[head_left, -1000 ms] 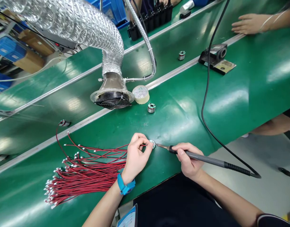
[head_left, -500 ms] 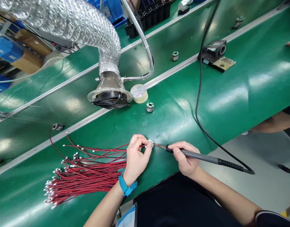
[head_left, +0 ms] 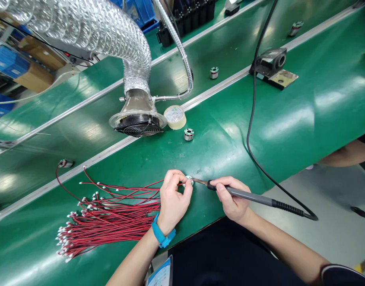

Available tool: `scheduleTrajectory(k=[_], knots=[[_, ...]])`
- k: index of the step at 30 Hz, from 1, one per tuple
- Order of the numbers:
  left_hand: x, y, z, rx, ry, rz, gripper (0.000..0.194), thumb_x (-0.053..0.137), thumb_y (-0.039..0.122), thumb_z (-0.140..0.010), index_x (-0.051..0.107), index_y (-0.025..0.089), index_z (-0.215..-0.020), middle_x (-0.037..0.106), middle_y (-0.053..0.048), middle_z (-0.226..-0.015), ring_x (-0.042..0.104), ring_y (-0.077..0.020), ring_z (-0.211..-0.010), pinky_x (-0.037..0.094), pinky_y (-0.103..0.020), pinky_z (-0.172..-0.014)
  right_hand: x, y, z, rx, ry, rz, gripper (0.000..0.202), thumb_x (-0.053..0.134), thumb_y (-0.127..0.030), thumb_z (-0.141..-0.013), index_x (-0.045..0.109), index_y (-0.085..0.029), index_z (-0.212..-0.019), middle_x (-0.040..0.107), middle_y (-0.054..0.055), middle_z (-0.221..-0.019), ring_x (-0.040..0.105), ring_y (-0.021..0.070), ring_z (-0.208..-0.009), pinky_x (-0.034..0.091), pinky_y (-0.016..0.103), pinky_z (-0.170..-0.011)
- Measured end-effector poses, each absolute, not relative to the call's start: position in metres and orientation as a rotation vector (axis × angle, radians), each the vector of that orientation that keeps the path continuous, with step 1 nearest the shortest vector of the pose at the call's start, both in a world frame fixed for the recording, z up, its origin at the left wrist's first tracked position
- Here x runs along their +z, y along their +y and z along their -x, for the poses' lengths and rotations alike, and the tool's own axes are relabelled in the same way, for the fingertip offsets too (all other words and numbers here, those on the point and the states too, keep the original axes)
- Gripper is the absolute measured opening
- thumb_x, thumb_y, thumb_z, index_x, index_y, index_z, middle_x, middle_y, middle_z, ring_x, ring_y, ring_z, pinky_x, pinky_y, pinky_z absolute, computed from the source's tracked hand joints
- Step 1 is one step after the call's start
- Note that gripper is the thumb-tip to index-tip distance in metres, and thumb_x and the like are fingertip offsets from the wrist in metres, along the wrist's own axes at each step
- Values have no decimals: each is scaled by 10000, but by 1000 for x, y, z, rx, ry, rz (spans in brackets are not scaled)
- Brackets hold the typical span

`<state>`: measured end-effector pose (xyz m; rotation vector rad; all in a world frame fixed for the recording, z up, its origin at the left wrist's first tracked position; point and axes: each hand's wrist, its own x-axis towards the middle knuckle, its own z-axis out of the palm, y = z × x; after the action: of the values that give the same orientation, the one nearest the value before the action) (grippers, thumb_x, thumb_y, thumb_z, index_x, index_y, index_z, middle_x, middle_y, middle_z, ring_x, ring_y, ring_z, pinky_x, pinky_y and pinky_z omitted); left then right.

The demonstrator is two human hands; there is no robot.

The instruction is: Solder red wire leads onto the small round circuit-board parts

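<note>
My left hand [head_left: 175, 198], with a blue band at its wrist, is closed in a pinch on the end of a red wire at a small round motor part [head_left: 189, 180] with a circuit board on top. The fingers partly cover this part and the wire's tip. My right hand [head_left: 234, 200] grips a soldering iron [head_left: 248, 194] like a pen, its tip at the board's right edge. Left of my left hand lies a bundle of red and black wires [head_left: 111, 222] with white connectors. Another motor part [head_left: 189, 134] stands upright farther back.
A fume duct [head_left: 135, 59] with a fan hangs over the bench's back, beside a tape roll [head_left: 175, 117]. The iron's cable [head_left: 250, 135] runs past a soldering-iron stand [head_left: 271, 65]. Behind a metal rail, motor parts [head_left: 214, 72] sit on a green strip. Another person's arm [head_left: 346, 154] shows at right.
Motor parts behind the rail have shifted left, one trailing a red wire. My hands, the soldering iron and the held wire stay nearly in place.
</note>
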<state>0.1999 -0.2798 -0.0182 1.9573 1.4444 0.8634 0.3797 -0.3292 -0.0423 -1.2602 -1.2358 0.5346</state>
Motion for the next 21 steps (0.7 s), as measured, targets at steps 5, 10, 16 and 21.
scheduleTrajectory(k=[5,10,16,21], knots=[[-17,-282,-204,875,1477,-1990,178,629,196,-958,551,226,-800,602,-48,-956,616,-193,-888,507,-334,-779,-45,-332,-380,529,-1245,1264,165,600,-226,-974,754,-226,-916,703,-21,-651,663,134,-518,585,270,-585],[-16,-283,-205,871,1494,-2017,181,632,168,-941,537,221,-798,601,-44,-959,610,-185,-880,493,-327,-788,-55,-336,-379,547,-1144,1308,208,578,-281,-998,764,-217,-930,717,7,-675,690,160,-558,580,288,-555],[-16,-283,-206,891,1487,-2042,185,644,128,-926,536,210,-799,592,-29,-949,600,-161,-858,481,-295,-774,-42,-331,-380,491,-1213,1246,183,594,-223,-971,746,-215,-869,740,-8,-692,684,134,-542,551,257,-534],[-16,-283,-206,888,1487,-2047,181,645,117,-921,541,204,-801,595,-27,-955,604,-154,-863,484,-286,-782,-39,-331,-381,456,-1232,1224,169,600,-181,-953,739,-227,-869,762,-25,-735,697,119,-574,547,241,-568]])
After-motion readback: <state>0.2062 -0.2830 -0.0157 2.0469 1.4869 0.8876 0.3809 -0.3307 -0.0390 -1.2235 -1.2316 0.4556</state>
